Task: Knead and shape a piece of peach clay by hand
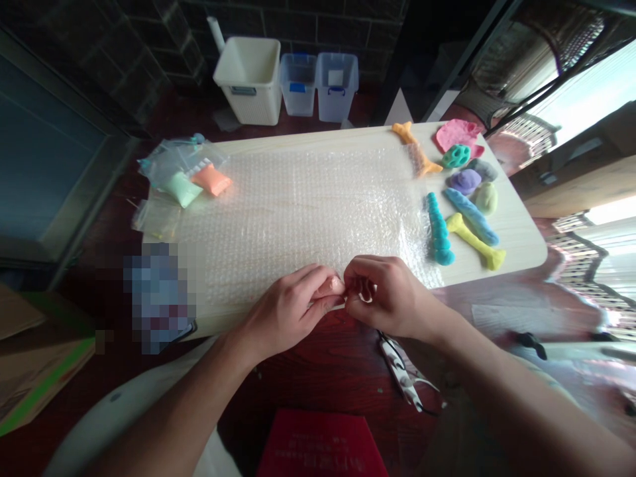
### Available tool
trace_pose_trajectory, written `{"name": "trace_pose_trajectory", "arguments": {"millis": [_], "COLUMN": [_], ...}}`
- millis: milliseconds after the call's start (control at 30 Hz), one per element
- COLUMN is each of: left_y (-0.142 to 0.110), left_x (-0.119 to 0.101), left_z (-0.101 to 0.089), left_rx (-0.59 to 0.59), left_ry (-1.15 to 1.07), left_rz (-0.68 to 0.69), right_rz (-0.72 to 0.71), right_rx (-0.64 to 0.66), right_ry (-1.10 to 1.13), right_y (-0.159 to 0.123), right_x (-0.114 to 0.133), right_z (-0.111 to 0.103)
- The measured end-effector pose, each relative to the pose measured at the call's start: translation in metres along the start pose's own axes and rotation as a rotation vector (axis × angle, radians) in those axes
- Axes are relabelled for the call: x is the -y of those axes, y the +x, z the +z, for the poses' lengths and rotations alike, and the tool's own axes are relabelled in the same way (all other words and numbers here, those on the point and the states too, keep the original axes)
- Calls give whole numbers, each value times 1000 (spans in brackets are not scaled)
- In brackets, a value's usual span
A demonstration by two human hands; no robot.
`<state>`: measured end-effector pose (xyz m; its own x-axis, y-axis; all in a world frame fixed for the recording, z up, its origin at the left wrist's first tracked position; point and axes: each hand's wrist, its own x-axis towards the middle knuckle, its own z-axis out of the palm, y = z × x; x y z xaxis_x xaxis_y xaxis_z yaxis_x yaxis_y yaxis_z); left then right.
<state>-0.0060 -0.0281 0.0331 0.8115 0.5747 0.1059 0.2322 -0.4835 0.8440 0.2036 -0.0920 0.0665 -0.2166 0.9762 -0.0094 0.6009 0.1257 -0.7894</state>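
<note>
My left hand (291,308) and my right hand (385,291) meet at the near edge of a low wooden table (517,232). Both pinch a small pale pink lump of clay (334,286) that seems to sit in a thin clear wrapper. The fingers of both hands are curled closed round it. A sheet of bubble wrap (308,205) covers the middle of the table just beyond my hands.
Shaped clay pieces lie at the table's right end: teal (440,232), yellow (474,242), blue (470,215), orange (415,149), pink (457,134). Bagged green clay (183,189) and orange clay (211,179) lie far left. Plastic bins (248,79) stand behind. A red box (322,444) lies near me.
</note>
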Motion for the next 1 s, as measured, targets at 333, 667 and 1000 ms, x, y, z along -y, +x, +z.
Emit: {"name": "trace_pose_trajectory", "arguments": {"millis": [333, 667, 1000], "left_y": [-1, 1, 1], "left_x": [2, 1, -7], "left_z": [0, -2, -14], "left_rx": [-21, -59, 38], "left_ry": [28, -74, -277], "left_rz": [-30, -47, -189], "right_rz": [47, 256, 288], "right_rx": [-66, -38, 72], "right_ry": [-31, 269, 627], "right_y": [1, 1, 2], "right_x": [0, 1, -4], "right_z": [11, 16, 10]}}
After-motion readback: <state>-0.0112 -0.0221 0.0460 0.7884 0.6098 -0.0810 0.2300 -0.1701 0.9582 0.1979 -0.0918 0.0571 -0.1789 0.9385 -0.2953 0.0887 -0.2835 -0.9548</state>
